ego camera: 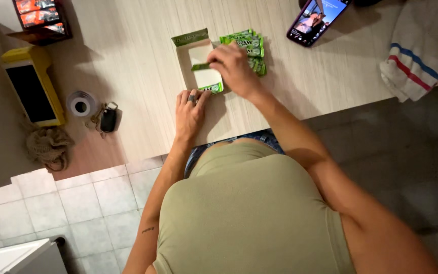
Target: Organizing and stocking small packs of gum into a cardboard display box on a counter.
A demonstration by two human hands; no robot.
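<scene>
Green foil gum packet (200, 66) pinched in right hand (235, 68) over open white cardboard tray (202, 53), twelve o'clock on pale wooden counter (128, 61). Left hand (189, 114) flat, fingers spread narrowly, touching tray's six o'clock edge. Stacked green packets (252, 45) at three o'clock.
</scene>
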